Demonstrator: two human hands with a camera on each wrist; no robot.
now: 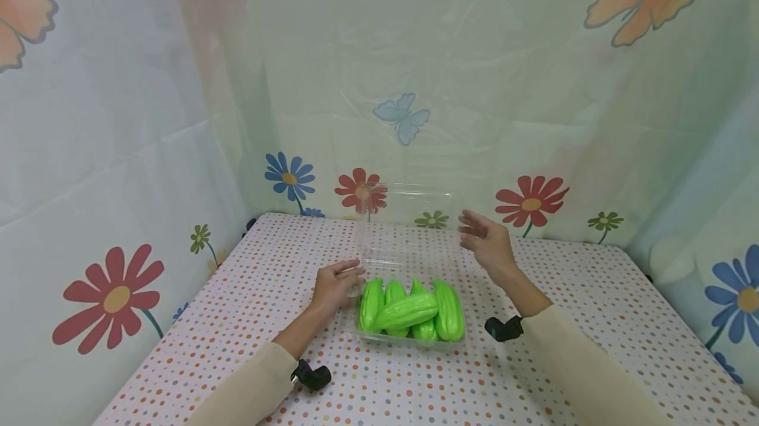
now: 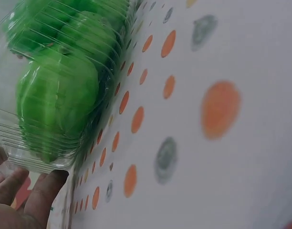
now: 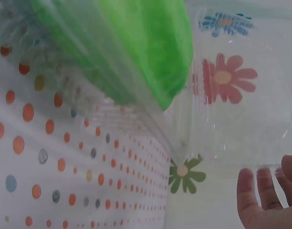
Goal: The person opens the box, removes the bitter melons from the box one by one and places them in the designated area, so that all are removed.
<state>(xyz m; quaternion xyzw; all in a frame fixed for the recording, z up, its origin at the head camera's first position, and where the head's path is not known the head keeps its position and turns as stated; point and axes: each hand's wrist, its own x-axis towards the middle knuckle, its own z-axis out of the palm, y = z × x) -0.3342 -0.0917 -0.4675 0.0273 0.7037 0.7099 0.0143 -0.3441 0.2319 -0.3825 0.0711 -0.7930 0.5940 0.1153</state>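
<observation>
Dotted table (image 1: 379, 383) extends beyond box (image 1: 409, 344) | left hand (image 1: 333, 286), right hand (image 1: 490, 241): loose, empty, near its edges

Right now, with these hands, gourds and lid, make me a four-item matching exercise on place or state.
1. left hand
2. right hand
3. clear plastic lid
4. ridged gourds

A. bright green, lying in the base
B. near the lid's right edge
C. raised open behind the base
D. at the base's left side

Pairs: 1-D, 2-B, 3-C, 4-A
</observation>
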